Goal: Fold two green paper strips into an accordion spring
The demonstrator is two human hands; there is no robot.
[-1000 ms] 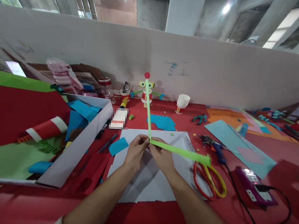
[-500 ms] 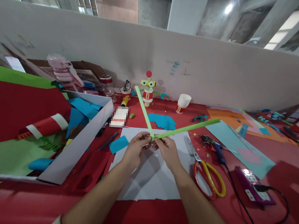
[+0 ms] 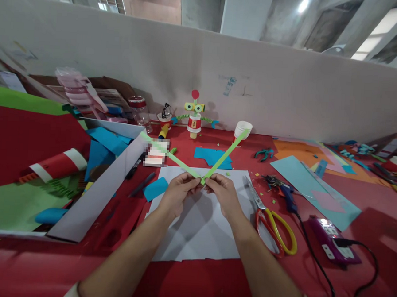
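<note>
Two light green paper strips (image 3: 225, 158) meet at a small folded joint above the white sheets (image 3: 200, 237), spreading away in a V. My left hand (image 3: 182, 189) pinches the joint from the left, thumb on top. On the other side my right hand (image 3: 223, 189) pinches it too, so the fingertips of both hands almost touch. One strip reaches to the upper left, the other to the upper right, in front of the white paper cups (image 3: 243, 127). Blue paper pieces (image 3: 214, 157) lie beyond the hands, and a blue scrap (image 3: 155, 189) is beside my left hand.
Right of the sheets lie open scissors (image 3: 268, 223), a glue gun (image 3: 288, 197) with its cable and a purple power strip (image 3: 334, 240). A white box (image 3: 99, 196) of paper crafts stands left. A paper-cup robot figure (image 3: 194, 121) stands at the back.
The left strip has swung down to the left, and the right strip has swung upward towards the cups. Both hands keep their pinch on the joint. The camera view has shifted slightly.
</note>
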